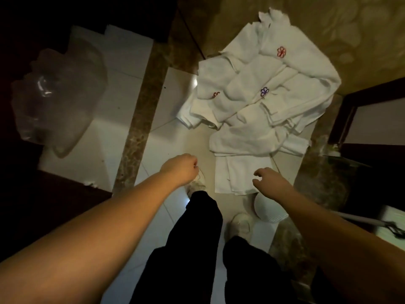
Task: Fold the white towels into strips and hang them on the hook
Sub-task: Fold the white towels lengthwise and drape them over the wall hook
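floor [153, 132]: pale glossy tiles crossed by a brown marbled strip, dim light, one bright reflection patch near the towels
towel pile [258, 93]: white towels heaped loose on the floor ahead and to the right, overlapping, crumpled, none in a strip; reached from the tiles up onto the tan patterned surface at top
flat towel [238, 174]: white, lay spread just below the pile, nearest the feet, its near edge by the right hand
plastic bag [57, 93]: clear, crumpled, at far left on the tiles, well apart from the towels
trousers [203, 238]: dark, both legs at bottom centre, person stood over the scene
white round object [269, 209]: on the floor under the right forearm, beside the right shoe; couldn't tell what it was
shoes [240, 224]: light coloured, right one in plain view, left one mostly hidden behind the left hand and trouser leg
left hand [184, 170]: reached forward over the tiles left of the flat towel, fingers curled in a loose fist, held nothing visible
right hand [269, 181]: hovered over the lower right corner of the flat towel, fingers bent and spread in a half-wide claw, gripped nothing; contact with the cloth couldn't be told
embroidery: red flower [281, 52] on an upper towel, purple flower [264, 91] mid-pile, partial red mark [215, 95] at left of pile
hook: not seen in this view
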